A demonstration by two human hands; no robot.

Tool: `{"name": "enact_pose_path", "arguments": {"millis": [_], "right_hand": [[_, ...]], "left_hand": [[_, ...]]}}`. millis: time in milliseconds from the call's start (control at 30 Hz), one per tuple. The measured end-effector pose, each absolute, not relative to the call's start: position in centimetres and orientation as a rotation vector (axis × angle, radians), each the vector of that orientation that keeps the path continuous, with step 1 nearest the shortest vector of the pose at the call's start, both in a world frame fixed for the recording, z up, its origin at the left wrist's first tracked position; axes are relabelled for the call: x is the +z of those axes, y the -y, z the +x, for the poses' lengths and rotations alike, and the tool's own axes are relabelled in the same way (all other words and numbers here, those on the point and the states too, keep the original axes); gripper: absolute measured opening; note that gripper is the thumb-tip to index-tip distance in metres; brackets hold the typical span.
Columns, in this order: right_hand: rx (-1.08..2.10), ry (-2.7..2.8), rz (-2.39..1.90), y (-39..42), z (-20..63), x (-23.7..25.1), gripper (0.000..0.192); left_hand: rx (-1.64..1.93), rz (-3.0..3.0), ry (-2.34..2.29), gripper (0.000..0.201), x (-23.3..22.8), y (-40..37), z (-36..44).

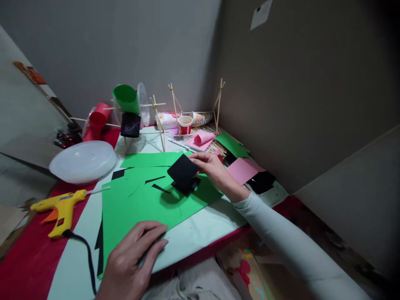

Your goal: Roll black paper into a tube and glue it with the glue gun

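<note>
My right hand (210, 164) pinches a black card (183, 170) above the green sheet (150, 200).
My left hand (134, 254) lies flat, fingers spread, on that sheet's near corner; glue gun (61, 206) lies left on the bench (200, 233).

**No legible writing on the craft table**

Nothing in the head view could be read. The yellow glue gun (61, 207) carried a small pale label on its side, but its print was too blurred to make out. The red-and-white paper cup (185, 124) showed a coloured band without any letters that could be told. The black cup (130, 125) on the stick frame bore a thin purple scribble, not readable as a word. A pale paper slip (261, 13) stuck high on the wall looked blank at this size. The wrapped packet (167, 119) behind the sticks showed only smeared reddish marks.
</note>
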State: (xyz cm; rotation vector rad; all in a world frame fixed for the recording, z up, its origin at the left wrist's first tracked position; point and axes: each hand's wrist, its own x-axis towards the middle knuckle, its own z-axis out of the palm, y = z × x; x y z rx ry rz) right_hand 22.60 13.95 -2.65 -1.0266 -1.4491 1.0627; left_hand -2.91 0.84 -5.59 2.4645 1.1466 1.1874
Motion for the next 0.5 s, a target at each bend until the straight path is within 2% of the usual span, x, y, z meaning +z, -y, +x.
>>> {"name": "enact_pose_path", "arguments": {"millis": [100, 200, 300, 367, 500], "right_hand": [[1.061, 1.432, -0.938, -13.5, 21.7, -1.2, 0.033], [0.955, 1.435, -0.878, -13.1, 20.8, 0.2, 0.024], [0.604, 1.552, -0.82, -12.8, 20.3, 1.0, 0.009], [0.348, 1.642, -0.737, -12.9, 20.3, 1.3, 0.01], [0.079, 1.704, -0.596, -13.8, 20.9, 1.1, 0.018]], "left_hand": [[1.334, 2.334, -1.172, 0.018, -3.0, -1.3, -2.8], [1.397, 2.009, -1.364, 0.023, -0.1, -3.1, -1.7], [1.321, 1.477, -1.351, 0.037, 2.1, -5.8, -0.3], [1.31, 1.224, -1.183, 0.042, 3.0, -7.2, 0.5], [1.375, 1.243, -1.12, 0.03, 3.8, -8.9, 1.4]]}}
